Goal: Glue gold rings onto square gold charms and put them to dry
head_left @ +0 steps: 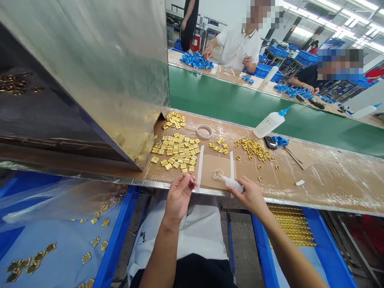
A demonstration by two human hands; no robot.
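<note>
My right hand (pixel 247 194) is wrapped round a small white squeeze bottle (pixel 234 184), which lies tilted with its thin nozzle pointing left. By the nozzle tip is a small clear round piece (pixel 218 173) on a cardboard pad (pixel 213 163). Held palm up at the bench's front edge, my left hand (pixel 179 196) has its fingertips pinched together; what is between them is too small to make out. Just beyond it lie many flat gold square pieces (pixel 177 151). A few gold pieces (pixel 220 147) sit behind the pad, and a heap of gold rings (pixel 255 149) is to the right.
A large metal housing (pixel 126 72) rises at left. A tape roll (pixel 204 131) and a large white bottle (pixel 269 125) stand behind the parts. Beyond runs a green conveyor (pixel 210 90), with co-workers opposite. Blue bins (pixel 120 236) (pixel 330 248) flank my lap.
</note>
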